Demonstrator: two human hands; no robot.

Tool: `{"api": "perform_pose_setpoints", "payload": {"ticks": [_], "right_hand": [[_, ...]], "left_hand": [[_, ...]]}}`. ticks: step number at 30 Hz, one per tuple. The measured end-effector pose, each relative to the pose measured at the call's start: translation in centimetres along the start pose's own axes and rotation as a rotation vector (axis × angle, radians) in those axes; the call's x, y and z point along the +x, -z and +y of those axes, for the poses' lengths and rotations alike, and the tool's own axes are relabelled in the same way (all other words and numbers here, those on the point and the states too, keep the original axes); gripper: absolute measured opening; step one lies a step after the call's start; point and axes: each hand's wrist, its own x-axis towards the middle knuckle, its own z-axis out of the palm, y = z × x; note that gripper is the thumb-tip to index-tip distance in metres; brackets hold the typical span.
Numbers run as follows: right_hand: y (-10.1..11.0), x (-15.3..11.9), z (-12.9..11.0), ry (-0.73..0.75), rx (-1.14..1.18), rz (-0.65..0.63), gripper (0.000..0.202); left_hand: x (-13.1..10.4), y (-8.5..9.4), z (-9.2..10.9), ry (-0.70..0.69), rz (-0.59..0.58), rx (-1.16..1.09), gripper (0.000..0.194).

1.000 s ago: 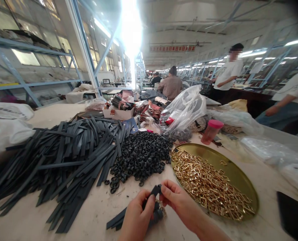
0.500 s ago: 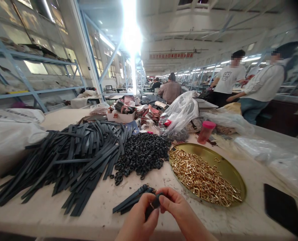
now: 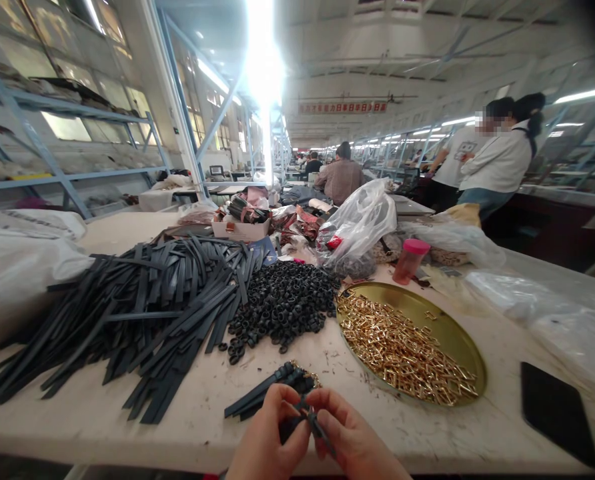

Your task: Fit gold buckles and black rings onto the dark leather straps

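Observation:
At the table's near edge, my left hand (image 3: 271, 437) and my right hand (image 3: 348, 433) meet, both closed on a dark leather strap (image 3: 321, 437). Fingers hide much of the strap, and I cannot make out whether a buckle is on it. Just beyond my left hand lies a small stack of straps with gold buckles (image 3: 257, 395). Farther off is a heap of small black strap loops (image 3: 282, 303). Loose dark straps (image 3: 177, 287) spread over the left side. On the right, a round gold tray (image 3: 455, 320) holds many gold buckles (image 3: 407, 353).
A black flat slab (image 3: 557, 413) lies at the right. Behind the tray stand a pink-lidded jar (image 3: 410, 261) and a clear plastic bag (image 3: 362, 223). A white sack (image 3: 22, 273) rests far left. Two people (image 3: 492, 153) stand at back right.
The strap has turned between my fingers, and one end now points down toward my right palm. My right hand has shifted slightly lower. The two people at back right have changed position.

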Motion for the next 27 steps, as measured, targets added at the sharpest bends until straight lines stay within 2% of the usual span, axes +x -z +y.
{"api": "perform_pose_setpoints", "payload": {"ticks": [2,7,11,17,22,24,27], "right_hand": [[0.3,0.2,0.6,-0.062,0.005,-0.040,0.044],[0.5,0.6,1.3,-0.160,0.081,-0.043,0.038],[1.0,0.7,1.7,-0.236,0.101,-0.100,0.038],[1.3,0.4,2.0,-0.225,0.137,-0.137,0.041],[0.6,0.0,1.3,-0.185,0.140,-0.135,0.043],[0.5,0.0,1.1,-0.131,0.108,-0.084,0.041],[0.5,0.1,1.2,-0.007,-0.072,0.041,0.038]], "left_hand": [[0.0,0.1,-0.2,0.022,0.010,0.093,0.012],[0.1,0.3,-0.5,0.037,0.018,0.277,0.006],[0.3,0.3,-0.5,0.052,-0.012,0.299,0.004],[0.5,0.4,0.0,0.085,-0.033,0.289,0.006],[0.1,0.4,0.1,0.075,-0.054,0.206,0.008],[-0.1,0.4,-0.3,0.069,-0.063,0.118,0.011],[-0.3,0.2,-1.1,0.112,-0.136,-0.160,0.022]]}}
